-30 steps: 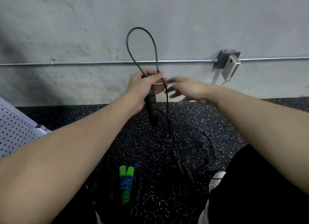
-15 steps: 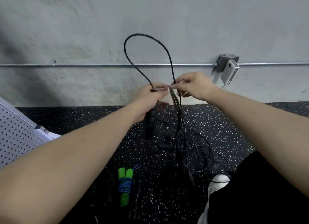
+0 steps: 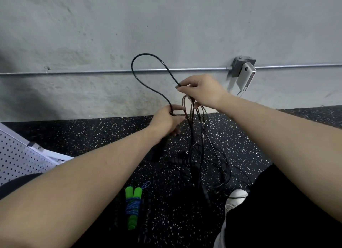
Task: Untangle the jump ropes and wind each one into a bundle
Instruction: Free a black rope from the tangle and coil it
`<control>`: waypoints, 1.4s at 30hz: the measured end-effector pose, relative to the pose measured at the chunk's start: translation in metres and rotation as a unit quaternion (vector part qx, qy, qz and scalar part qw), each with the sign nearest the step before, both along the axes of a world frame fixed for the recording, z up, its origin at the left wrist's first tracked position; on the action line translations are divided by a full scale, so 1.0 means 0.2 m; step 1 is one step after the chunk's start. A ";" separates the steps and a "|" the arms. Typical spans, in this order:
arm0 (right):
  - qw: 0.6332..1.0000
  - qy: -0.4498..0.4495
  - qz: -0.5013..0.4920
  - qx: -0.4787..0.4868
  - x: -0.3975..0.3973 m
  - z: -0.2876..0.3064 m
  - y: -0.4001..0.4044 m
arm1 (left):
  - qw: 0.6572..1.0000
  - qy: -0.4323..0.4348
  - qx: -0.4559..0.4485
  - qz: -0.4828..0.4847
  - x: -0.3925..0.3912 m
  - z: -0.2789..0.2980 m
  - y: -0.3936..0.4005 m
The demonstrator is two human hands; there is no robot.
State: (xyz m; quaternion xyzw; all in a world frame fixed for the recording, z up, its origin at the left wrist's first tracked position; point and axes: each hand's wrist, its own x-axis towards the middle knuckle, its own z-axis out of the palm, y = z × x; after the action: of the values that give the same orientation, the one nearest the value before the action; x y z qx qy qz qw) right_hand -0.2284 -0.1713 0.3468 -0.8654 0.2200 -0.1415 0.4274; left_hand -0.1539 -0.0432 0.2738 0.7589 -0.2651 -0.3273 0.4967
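- Two hands are up in front of the wall, both busy with the same black jump rope (image 3: 148,77).
- Left hand (image 3: 166,119) is wrapped around the rope's black handle (image 3: 159,149), which hangs down under the fist, and the cord comes out the top of that fist.
- From there the cord arcs up in a tall loop against the wall and drops back down to the right hand (image 3: 203,92).
- Right hand sits higher and a bit to the right of the left one, pinching the cord at the fingertips, with several more strands gathered under its fingers.
- Those strands hang straight down between the hands into a tangled pile of black rope (image 3: 199,166) on the speckled black floor (image 3: 92,136), near the middle of it, well off the wall edge.
- At least one more black handle (image 3: 177,160) lies in that pile; can't tell how many ropes are mixed in there.
- Closer to the person, near the floor's front edge, there's a green-handled jump rope (image 3: 133,205), already wound up with its blue cord wrapped round both handles.
- White shoe (image 3: 236,197) pokes out just right of the tangle.
- Perforated white panel (image 3: 20,161) sits at the floor's left edge.
- On the wall: a metal conduit pipe (image 3: 92,72) running across, with a grey box (image 3: 242,65) and a white device (image 3: 246,77) hanging off it.
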 end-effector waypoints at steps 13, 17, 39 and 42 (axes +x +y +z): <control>0.999 -0.041 -0.005 0.018 -0.02 0.04 0.03 | 0.988 -0.102 0.101 -0.052 -0.03 0.00 0.01; 0.985 -0.061 -0.082 0.141 -0.03 0.05 -0.01 | 0.998 0.007 0.058 -0.014 -0.02 0.01 0.02; 0.971 0.193 0.066 0.122 -0.11 -0.14 -0.05 | 0.985 0.163 -0.063 0.013 0.00 0.09 0.07; 0.964 0.176 0.022 0.198 -0.13 -0.12 -0.10 | 0.989 0.140 -0.029 0.032 0.06 0.06 0.08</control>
State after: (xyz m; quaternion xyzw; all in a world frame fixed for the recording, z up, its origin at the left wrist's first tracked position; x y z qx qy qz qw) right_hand -0.2552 -0.1911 0.3221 -0.7793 0.2964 0.0692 0.5477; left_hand -0.1421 -0.0265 0.2864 0.6990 -0.1778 -0.4066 0.5607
